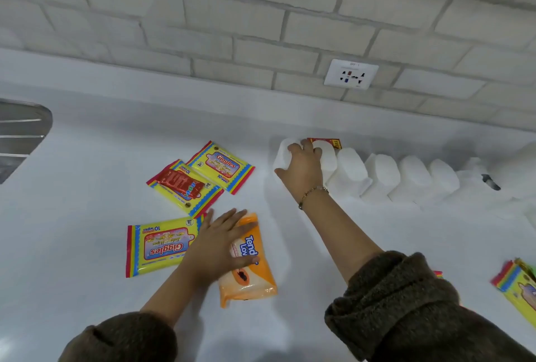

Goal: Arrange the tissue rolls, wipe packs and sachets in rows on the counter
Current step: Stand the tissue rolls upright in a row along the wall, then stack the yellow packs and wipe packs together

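**A:** Starting far out at nine o'clock: steel sink [23,135], not in play. Moving in to eight o'clock on the white table [87,318]: lone yellow wipe pack [156,248], lying flat, label upside down.

**B:** Got it. And up toward ten o'clock?

**A:** Two more yellow ones, overlapping and skewed. Nearer pack [200,202] carrying a red sachet [179,183] on top, farther pack [223,167] at its one o'clock corner. No row there yet.

**B:** On to the left hand [214,248].

**A:** Down at six o'clock of centre, fingers [232,216] straight and released, pressing flat on the orange wipe pack [249,283], just beside the lone yellow one.

**B:** And the right hand [303,170]?

**A:** Reaching out to twelve o'clock, fingers [294,148] curled round and grasping the end tissue roll [282,158]. Heads a tight line of tissue rolls [383,173] running off toward three o'clock. Second red sachet [327,142] peeking out behind, at the wall.

**B:** Trouble ahead?

**A:** Plenty, judging from here. Could topple the neighbours domino-style by tugging that end roll sideways. Could also bury the sachet behind the line. Could knock the yellow pack askew by sliding the orange one under a flat palm. Worth watching the stray pack [519,286] at four o'clock too, cut off by the frame edge.
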